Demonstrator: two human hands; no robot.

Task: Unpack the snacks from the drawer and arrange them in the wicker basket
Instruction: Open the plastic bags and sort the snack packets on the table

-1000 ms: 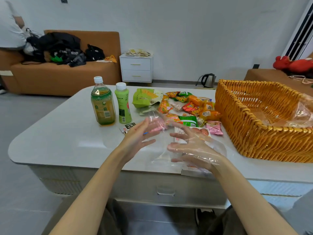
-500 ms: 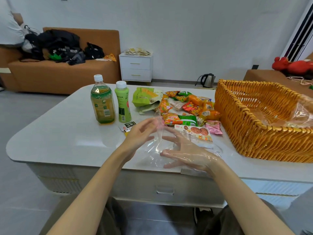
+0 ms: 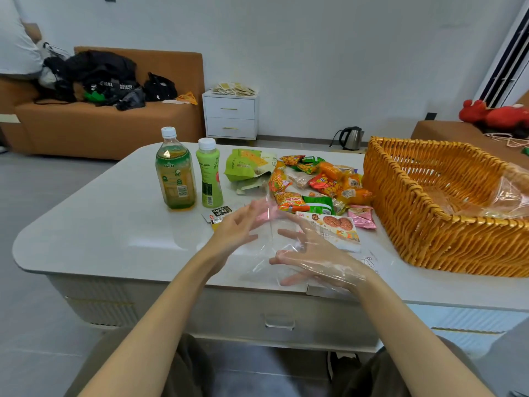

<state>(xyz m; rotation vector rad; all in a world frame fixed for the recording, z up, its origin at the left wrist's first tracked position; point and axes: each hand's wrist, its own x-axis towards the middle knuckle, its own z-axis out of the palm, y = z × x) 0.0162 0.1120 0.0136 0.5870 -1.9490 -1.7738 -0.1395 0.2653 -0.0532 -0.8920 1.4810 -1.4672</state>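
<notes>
At the near edge of the white table (image 3: 114, 224), both hands work on a sheet of thin clear plastic (image 3: 266, 253). The right hand (image 3: 315, 259) lies inside the film, fingers spread wide and straight, holding nothing. The left hand (image 3: 234, 227) is just beside it, fingers straight too, their tips touching the raised edge of the plastic.

The snacks (image 3: 315, 184) lie in a loose heap on the table between two bottles and the wicker basket (image 3: 429, 224): orange, red and green packets, with a green pouch (image 3: 246, 167) at the heap's left. A cookie packet (image 3: 335, 224) lies flat just beyond the right hand, and a pink packet (image 3: 362, 217) sits near the basket's wall. The basket stands on the table's right side and holds only crumpled clear wrap (image 3: 512, 196).

A green tea bottle (image 3: 175, 173) and a light green drink bottle (image 3: 210, 179) stand upright side by side. The drawer (image 3: 279, 316) under the table edge is closed.
</notes>
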